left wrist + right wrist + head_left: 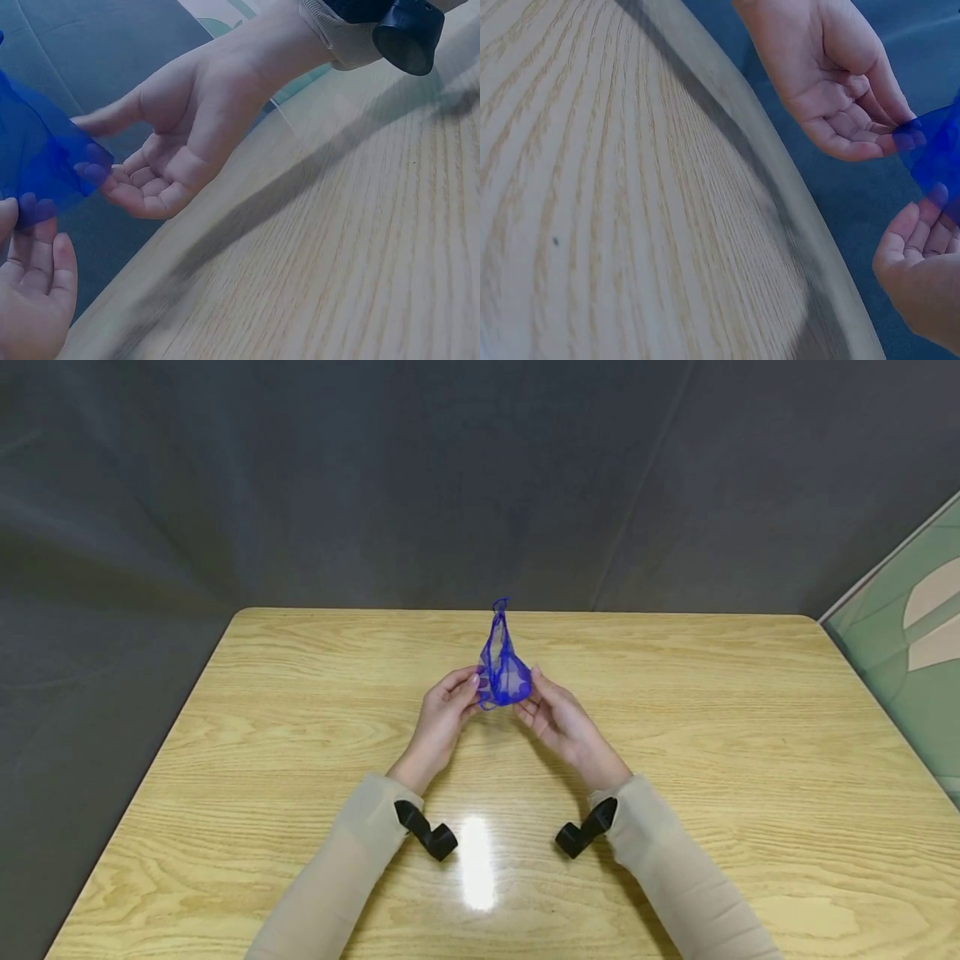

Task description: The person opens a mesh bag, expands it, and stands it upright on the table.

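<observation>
A small sheer blue bag (510, 680) is held up above the table in the head view, its narrow gathered top pointing away and a thin loop at its tip. My left hand (441, 717) pinches its left side between thumb and fingers, which show through the fabric. On the opposite side my right hand (564, 727) pinches the lower right edge. The left wrist view shows the blue fabric (45, 146) stretched between the left hand (34, 304) and the right hand (199, 112). In the right wrist view, the bag (934, 154) is partly cut off by the frame.
Underneath is a light wood-grain table (300, 735) with rounded far corners. A dark grey curtain (450, 485) hangs behind it and to the left. At the right stands a green panel (915, 635) with pale shapes. Each sleeve carries a black wrist camera (427, 832).
</observation>
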`<state>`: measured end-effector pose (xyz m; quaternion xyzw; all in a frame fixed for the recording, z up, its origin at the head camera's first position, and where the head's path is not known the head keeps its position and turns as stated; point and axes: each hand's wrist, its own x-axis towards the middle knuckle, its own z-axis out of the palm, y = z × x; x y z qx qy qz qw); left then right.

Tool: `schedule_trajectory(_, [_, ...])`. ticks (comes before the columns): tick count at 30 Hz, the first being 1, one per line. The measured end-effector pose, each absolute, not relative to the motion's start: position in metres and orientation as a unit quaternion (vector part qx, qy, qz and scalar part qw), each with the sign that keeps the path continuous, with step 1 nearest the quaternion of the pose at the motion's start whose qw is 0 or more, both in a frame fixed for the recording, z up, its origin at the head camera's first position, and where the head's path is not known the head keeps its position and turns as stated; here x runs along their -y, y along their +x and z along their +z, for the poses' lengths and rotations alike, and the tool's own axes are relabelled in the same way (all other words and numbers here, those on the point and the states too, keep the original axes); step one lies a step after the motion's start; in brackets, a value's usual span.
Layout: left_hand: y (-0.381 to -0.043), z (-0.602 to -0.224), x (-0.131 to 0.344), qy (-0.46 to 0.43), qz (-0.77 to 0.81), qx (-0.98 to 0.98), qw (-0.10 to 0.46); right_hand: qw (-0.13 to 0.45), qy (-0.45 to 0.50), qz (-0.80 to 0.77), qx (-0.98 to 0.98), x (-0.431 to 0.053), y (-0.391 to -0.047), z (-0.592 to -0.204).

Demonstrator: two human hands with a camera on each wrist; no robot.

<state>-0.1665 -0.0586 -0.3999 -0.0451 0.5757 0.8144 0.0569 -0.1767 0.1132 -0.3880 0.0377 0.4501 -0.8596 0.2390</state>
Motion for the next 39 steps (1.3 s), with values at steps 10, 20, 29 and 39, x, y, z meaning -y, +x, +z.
schedule_trajectory(10, [-0.1676, -0.3970, 0.0589, -0.078, 0.845, -0.520, 0.095, 0.226, 0.049, -0.861, -0.454, -0.1150, -0.1771, -0.3874])
schedule_trajectory(20, [-0.1680, -0.3972, 0.0591, -0.080, 0.834, -0.537, 0.099, 0.242, 0.032, -0.858, -0.452, -0.1147, -0.1782, -0.3878])
schedule_trajectory(29, [-0.1688, -0.3993, 0.0587, -0.089, 0.832, -0.538, 0.103, 0.250, 0.044, -0.866, -0.431, -0.1142, -0.1799, -0.3901])
schedule_trajectory(39, [-0.1675, -0.3999, 0.0629, -0.074, 0.833, -0.517, 0.183, 0.270, 0.041, -0.870, -0.411, -0.1157, -0.1813, -0.3924])
